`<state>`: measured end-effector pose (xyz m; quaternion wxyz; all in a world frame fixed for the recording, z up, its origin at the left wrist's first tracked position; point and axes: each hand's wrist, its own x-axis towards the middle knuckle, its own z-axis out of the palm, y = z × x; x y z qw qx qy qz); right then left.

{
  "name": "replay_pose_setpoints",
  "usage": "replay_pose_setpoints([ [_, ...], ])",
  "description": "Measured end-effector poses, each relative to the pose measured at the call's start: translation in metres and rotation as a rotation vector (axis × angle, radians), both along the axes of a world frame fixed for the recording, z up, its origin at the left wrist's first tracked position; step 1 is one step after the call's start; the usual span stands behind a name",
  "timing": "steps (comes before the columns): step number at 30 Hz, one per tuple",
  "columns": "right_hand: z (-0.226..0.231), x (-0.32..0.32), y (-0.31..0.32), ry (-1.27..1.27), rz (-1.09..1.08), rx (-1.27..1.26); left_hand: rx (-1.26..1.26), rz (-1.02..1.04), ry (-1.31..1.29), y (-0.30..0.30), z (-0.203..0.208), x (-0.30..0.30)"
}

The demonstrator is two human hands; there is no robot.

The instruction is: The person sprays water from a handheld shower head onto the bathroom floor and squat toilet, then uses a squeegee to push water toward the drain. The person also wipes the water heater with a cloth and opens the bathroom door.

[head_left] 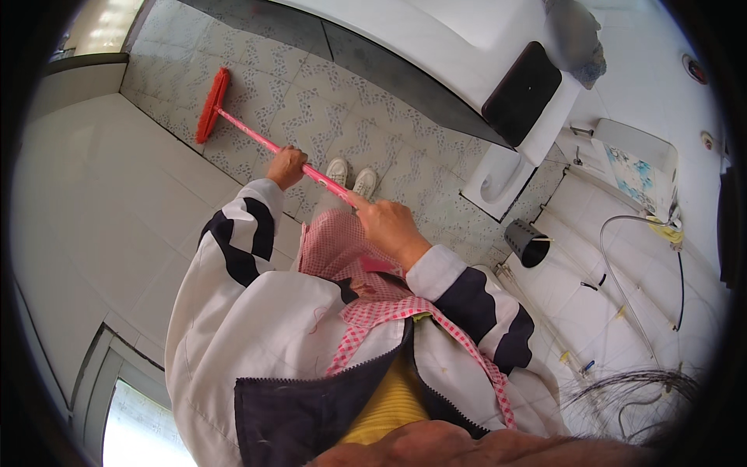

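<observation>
A broom with a red head [211, 107] and a pink handle lies slanted across my front, its bristle end down on the patterned tile floor [307, 101] to the far left. My left hand [287, 166] is closed round the handle about midway along it. Higher on the same handle, near my body, my right hand [387, 226] grips the upper end. Its fingers wrap the shaft, one lying along it. Below the handle hangs my pink checked apron [334, 245], and my white shoes [350, 177] show just beyond.
A white bathtub-like fixture [436, 31] with a dark side runs along the far edge, a black mat [522, 93] on its end. To the right are a squat toilet [495, 183], a grey perforated bin [527, 242], a wall basin [634, 167] and pipes. A tiled wall [117, 194] stands left.
</observation>
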<state>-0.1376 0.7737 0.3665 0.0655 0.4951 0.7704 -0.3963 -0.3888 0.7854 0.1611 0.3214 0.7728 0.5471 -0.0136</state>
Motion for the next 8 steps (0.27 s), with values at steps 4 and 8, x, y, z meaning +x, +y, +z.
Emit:
replay_pose_setpoints([
  [4,0.059,0.097,-0.033,-0.201,-0.128,-0.139,0.016,-0.145,-0.093,-0.039,0.007,0.128],
  [8,0.164,0.178,-0.068,-0.385,-0.453,-0.323,-0.058,-0.303,-0.255,-0.056,0.058,0.250],
])
